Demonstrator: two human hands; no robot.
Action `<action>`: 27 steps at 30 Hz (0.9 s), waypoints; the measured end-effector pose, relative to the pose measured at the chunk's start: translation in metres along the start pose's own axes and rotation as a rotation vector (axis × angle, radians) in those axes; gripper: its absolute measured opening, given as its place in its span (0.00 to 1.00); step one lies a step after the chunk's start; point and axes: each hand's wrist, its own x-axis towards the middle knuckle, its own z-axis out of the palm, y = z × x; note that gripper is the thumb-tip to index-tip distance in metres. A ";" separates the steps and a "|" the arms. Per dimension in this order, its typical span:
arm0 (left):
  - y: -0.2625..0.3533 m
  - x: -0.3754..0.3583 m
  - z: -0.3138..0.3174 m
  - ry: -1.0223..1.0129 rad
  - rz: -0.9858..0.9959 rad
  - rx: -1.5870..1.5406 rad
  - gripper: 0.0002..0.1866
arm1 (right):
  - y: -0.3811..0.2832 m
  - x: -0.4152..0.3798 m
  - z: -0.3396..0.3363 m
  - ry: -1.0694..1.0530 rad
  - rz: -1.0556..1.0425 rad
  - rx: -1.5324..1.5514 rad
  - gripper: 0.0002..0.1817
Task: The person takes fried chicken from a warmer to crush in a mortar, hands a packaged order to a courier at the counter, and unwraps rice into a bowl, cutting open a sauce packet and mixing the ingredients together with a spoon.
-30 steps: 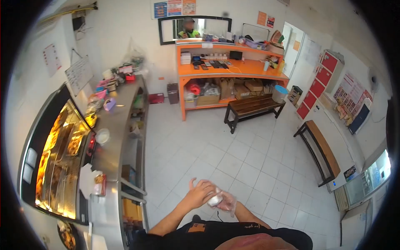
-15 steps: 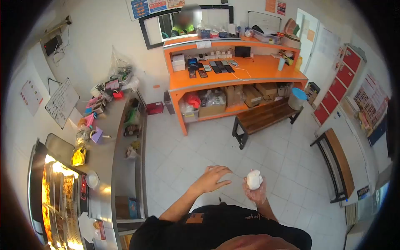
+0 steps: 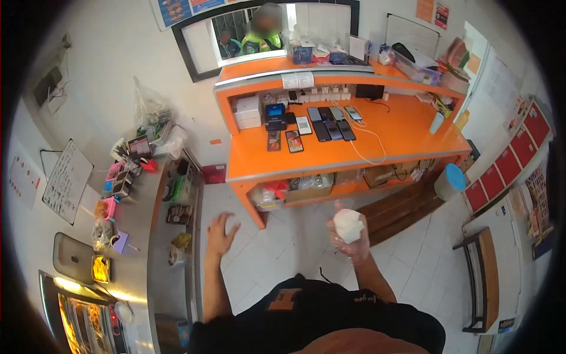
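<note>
Floor [image 3: 259, 253] beneath bundle [image 3: 349, 225] in right hand [image 3: 355, 246]

White wrapped bundle [image 3: 349, 226]: thin, creased, matt, paper-like. Glove [image 3: 358, 255] on right hand [image 3: 354, 249]: clear plastic film, wrinkled, shiny. Shirt [image 3: 330, 307]: black cloth, matt. Orange counter [image 3: 407, 133]: smooth, semi-gloss; front edge faced with metallic-looking strip [image 3: 283, 172]. Phones [image 3: 321, 131], nearer its left edge: smooth, glossy, glass-like. Bench [image 3: 401, 209], below its front edge: brown wood, low sheen. Bucket [image 3: 445, 189], near its right front corner: translucent plastic; lid [image 3: 454, 177] blue, smooth plastic. Side counter [image 3: 135, 206]: bare metal, reflective.
</note>
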 end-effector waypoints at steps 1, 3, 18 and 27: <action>0.007 0.048 0.003 0.045 0.035 0.083 0.24 | -0.021 0.014 -0.020 0.039 -0.043 0.096 0.38; 0.030 0.145 0.007 0.112 0.120 0.164 0.24 | -0.075 0.037 -0.054 -0.042 -0.123 -0.042 0.42; 0.175 0.847 0.112 -0.049 0.072 0.002 0.49 | -0.336 0.318 -0.219 0.149 -0.033 0.090 0.38; 0.195 1.007 0.187 0.134 -0.021 -0.706 0.32 | -0.388 0.449 -0.265 0.101 0.336 0.045 0.39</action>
